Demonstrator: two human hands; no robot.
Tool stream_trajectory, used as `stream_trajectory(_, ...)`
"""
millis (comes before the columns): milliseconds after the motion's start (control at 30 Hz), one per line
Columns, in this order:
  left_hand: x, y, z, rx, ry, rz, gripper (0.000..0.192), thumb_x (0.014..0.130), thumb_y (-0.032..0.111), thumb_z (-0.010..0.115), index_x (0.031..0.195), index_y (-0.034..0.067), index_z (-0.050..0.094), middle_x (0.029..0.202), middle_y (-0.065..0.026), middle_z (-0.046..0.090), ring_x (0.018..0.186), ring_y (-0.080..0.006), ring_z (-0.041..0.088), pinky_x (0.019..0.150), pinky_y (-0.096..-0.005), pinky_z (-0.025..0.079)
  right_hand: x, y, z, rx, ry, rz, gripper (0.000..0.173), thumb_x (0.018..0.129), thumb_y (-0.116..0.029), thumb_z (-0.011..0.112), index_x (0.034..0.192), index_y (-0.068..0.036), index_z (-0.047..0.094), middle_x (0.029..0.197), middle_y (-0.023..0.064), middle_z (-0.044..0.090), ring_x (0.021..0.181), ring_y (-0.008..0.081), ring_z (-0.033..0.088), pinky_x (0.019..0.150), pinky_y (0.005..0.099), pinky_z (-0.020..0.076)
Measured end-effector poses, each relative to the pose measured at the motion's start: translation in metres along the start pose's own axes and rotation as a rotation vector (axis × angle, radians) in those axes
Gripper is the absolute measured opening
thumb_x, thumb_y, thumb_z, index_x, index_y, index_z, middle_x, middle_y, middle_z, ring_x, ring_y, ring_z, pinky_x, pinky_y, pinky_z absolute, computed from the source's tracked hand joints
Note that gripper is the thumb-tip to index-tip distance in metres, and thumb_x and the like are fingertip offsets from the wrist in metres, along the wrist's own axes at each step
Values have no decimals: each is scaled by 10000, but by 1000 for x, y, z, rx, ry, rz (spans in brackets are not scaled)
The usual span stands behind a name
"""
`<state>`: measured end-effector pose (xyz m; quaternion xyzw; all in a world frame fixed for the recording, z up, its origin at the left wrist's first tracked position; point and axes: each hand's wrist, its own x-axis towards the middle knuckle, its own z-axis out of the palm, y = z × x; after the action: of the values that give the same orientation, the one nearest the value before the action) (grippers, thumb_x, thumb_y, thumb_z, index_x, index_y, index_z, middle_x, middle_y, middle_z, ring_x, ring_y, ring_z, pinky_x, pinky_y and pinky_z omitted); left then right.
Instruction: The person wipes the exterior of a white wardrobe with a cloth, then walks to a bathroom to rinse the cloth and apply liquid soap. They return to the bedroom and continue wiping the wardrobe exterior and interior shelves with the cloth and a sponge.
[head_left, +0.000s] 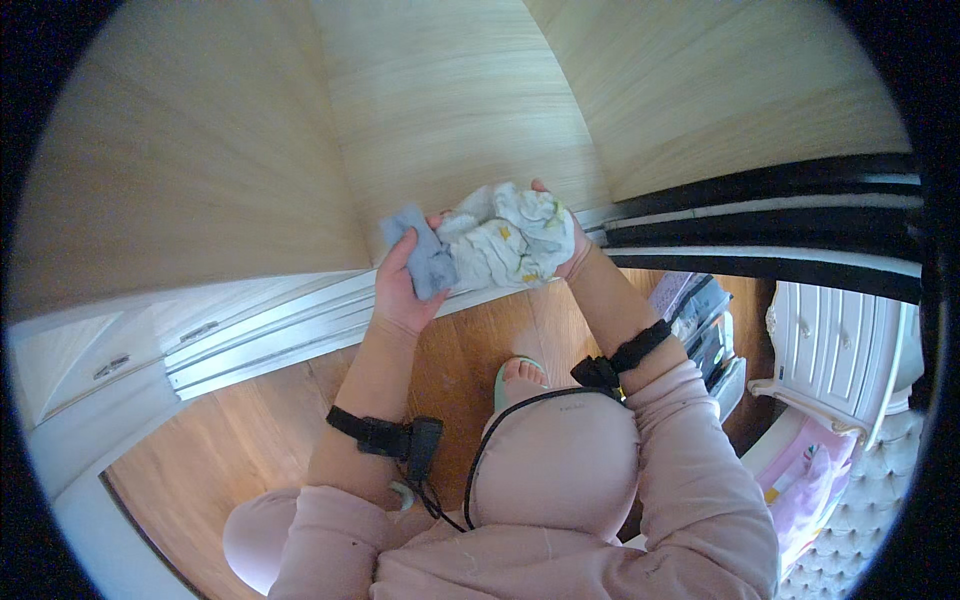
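Observation:
My left hand (405, 281) grips a folded grey-blue cloth (424, 255), with the thumb lying over its face. Beside it, a crumpled white cloth with yellow and green print (506, 240) touches the grey-blue one. My right hand (574, 247) holds this white cloth from its right side, and most of the fingers are hidden behind it. Both hands are raised in front of a pale wood-grain cabinet interior (457, 112), above its lower front edge.
Sliding-door tracks (262, 337) run along the cabinet's front. Dark door edges (765, 225) stand at the right. Packed bags (701, 322) rest on the wooden floor (247, 427), near a white cabinet (829, 337) and pink bedding (806, 480). A slippered foot (521, 375) is below.

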<state>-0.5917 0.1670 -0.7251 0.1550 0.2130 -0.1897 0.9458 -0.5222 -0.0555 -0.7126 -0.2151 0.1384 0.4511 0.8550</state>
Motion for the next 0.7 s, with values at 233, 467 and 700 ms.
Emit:
stream_trajectory(233, -3, -12, 23, 285, -89, -99, 329, 887, 202, 533, 1174, 42, 535, 1157, -81, 582, 1075, -212, 538, 871, -347, 449, -2, 8, 18, -671, 215, 60, 496, 850, -400, 580, 1260, -148, 463, 1094, 36, 552, 968, 168, 535, 804, 417, 466)
stream_trajectory(467, -40, -12, 12, 534, -52, -114, 403, 871, 164, 546, 1239, 10, 492, 1250, -112, 540, 1105, -210, 529, 902, -347, 437, 22, -57, -20, -1656, 998, -582, 525, 741, -355, 668, 1193, -137, 514, 1173, 122, 553, 1031, 289, 527, 855, 468, 428)
stream_trajectory(700, -62, 16, -34, 582, 188, -132, 310, 869, 175, 540, 1119, -6, 565, 1244, -135, 543, 1125, -230, 517, 897, -355, 435, 86, -57, -54, -2106, 1556, -623, 543, 757, -422, 591, 1237, -179, 512, 1319, 121, 430, 1145, 373, 431, 954, 526, 345)
